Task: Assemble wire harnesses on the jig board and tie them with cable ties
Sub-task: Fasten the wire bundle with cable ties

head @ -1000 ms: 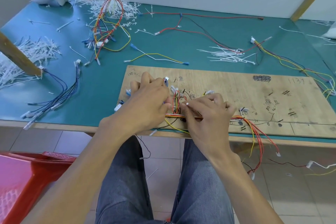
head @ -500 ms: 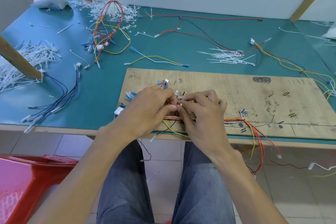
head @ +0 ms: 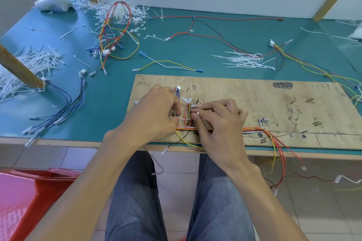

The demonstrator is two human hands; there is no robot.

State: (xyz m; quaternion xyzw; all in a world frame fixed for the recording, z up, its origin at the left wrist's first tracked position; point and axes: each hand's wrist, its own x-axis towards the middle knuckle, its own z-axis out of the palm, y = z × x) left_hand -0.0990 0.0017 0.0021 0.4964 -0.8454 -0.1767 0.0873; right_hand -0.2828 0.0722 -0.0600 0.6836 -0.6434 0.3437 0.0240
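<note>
Right grip (head: pixel 219 123): thumb and forefinger pinched on head of white cable tie (head: pixel 197 113), just right of upright wire branch (head: pixel 188 116) on jig board (head: pixel 254 96). Tie strap laid across that branch, toward left grip (head: pixel 154 115). Left grip: fingers curled down at far end of strap, beside blue wires (head: pixel 177 101); fingertips hidden, so can't tell whether pinching strap or just pressing wires. Both wrists over board's near edge.

Harness trunk (head: pixel 252 128): orange, red and white wires flat along near edge of board, passing under both grips; red and yellow tails hanging off the edge at right. Black and yellow leads off the edge between the arms.

Board flat on teal surface (head: pixel 176 53). Behind board: pile of loose ties (head: pixel 244 60), yellow-white lead (head: pixel 168 63), tangled multicolour harness (head: pixel 115 33). Left side: blue wire bundle (head: pixel 64 103), heaps of white tie offcuts (head: pixel 33 62). Red crate (head: pixel 29 191) on floor, lower left.
</note>
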